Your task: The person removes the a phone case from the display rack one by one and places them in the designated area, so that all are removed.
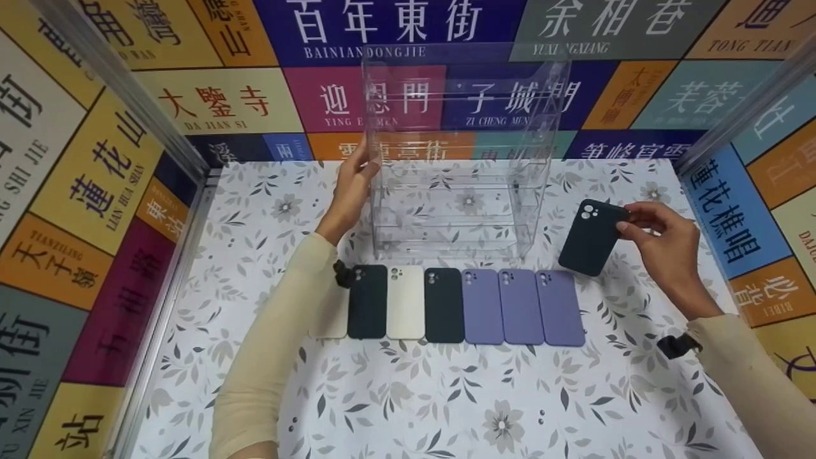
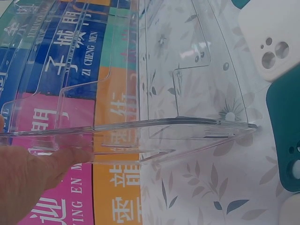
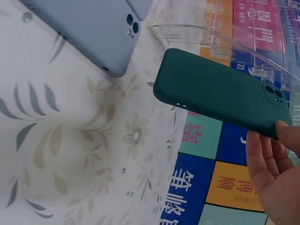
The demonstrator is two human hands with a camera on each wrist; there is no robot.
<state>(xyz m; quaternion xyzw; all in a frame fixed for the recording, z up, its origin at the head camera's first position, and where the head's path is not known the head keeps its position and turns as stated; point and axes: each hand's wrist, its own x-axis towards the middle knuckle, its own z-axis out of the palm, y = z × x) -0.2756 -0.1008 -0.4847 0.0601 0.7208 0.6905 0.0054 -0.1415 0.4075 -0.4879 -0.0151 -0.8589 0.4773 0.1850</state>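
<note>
Dark green phone case [image 1: 591, 237] pinched by raised right hand [image 1: 663, 252]; left hand [image 1: 352, 191] steadies acrylic rack [image 1: 459, 153].

The head view looks down from above at the clear rack [image 1: 456, 166]. Both wrist views sit close beside the rack [image 2: 154, 126], sharing its edge [image 3: 220, 40].

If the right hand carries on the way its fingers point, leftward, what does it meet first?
Probably the clear acrylic tiered display rack. The right hand pinches a dark green phone case by its camera end, and that case would likely touch the rack's right side wall first, though depth is unclear.
</note>
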